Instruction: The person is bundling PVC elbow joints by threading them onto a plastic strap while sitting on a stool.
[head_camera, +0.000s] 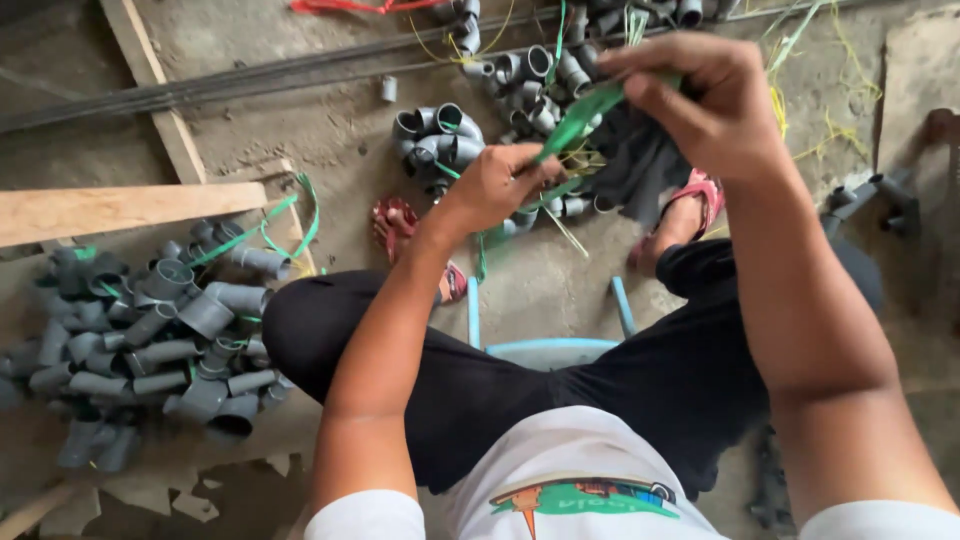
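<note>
My left hand (492, 186) and my right hand (700, 100) both grip a green plastic strap (578, 122) stretched between them, above the floor in front of my knees. The right hand pinches its upper end; the left hand holds its lower end. Under the hands lie bunches of grey pipe fittings (440, 138), some tied with green strap. A dark cloth-like thing (640, 165) lies just below the right hand.
A big heap of grey pipe fittings (160, 340) lies at my left beside a wooden plank (120, 208). Long steel rods (250, 80) cross the concrete floor behind. I sit on a blue stool (545, 348), red sandals (400, 225) on my feet. Yellow strands (820, 100) litter the right.
</note>
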